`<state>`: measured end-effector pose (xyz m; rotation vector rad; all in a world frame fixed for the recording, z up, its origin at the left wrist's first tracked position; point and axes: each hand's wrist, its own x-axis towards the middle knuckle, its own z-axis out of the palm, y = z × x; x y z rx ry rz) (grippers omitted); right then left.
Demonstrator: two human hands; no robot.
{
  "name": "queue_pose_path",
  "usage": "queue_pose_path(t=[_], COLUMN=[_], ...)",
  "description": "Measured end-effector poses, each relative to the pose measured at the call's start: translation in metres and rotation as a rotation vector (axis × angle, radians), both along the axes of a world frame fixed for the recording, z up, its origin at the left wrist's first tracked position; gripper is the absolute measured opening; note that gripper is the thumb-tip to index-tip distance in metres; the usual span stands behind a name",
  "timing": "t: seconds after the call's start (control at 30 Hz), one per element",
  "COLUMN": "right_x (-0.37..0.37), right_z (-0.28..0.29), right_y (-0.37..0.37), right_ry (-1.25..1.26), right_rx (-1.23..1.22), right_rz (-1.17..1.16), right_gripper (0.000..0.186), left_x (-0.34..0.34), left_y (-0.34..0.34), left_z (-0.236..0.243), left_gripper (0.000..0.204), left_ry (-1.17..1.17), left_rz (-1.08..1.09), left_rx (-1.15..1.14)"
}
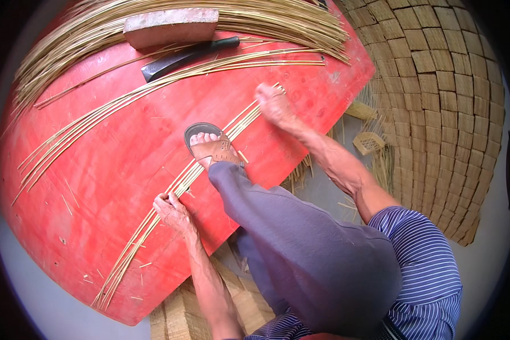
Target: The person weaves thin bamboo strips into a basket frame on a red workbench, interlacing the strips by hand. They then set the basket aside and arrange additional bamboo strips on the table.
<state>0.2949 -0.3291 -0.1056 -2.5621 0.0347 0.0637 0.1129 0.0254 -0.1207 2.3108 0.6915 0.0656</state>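
A thin row of split bamboo strips point(131, 247) runs slantwise across the red board point(119, 153). My sandalled foot point(214, 148) stands on the strips near their middle. Left of the foot, my left hand point(174, 213) pinches the strips between thumb and fingers. Toward their far right end, my right hand point(273, 104) is closed around the strips, slightly blurred, with a few tips showing just past the fingers. Another loose group of strips lies farther back on the board, curving from left to right.
At the back, a reddish brick point(171, 27) rests on a thick bundle of bamboo strips point(277, 22). A dark-bladed knife point(181, 59) with a green handle lies before it. Many tan rectangular bundles point(436, 107) are stacked at right. A small woven piece point(369, 143) lies beside the board.
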Motion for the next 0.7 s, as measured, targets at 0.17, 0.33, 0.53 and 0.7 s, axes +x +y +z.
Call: queue_pose_path(t=[0.17, 0.33, 0.53, 0.7], right_x=[0.020, 0.021, 0.023, 0.024], right_z=[-0.023, -0.013, -0.016, -0.037], right_y=[-0.110, -0.101, -0.109, -0.127], right_ry=[0.159, 0.254, 0.259, 0.211], right_rx=[0.303, 0.397, 0.440, 0.474], right_rz=[-0.451, -0.522, -0.551, -0.447], right_gripper=[0.014, 0.022, 0.018, 0.012], left_x=[0.002, 0.000, 0.000, -0.004], left_y=[-0.006, -0.004, -0.010, 0.001], left_z=[0.000, -0.001, 0.002, -0.010], left_gripper=[0.018, 0.019, 0.018, 0.016], left_ry=[0.005, 0.002, 0.034, -0.068], left_rz=[0.001, 0.005, 0.058, -0.027], left_rx=[-0.044, -0.025, -0.050, 0.059])
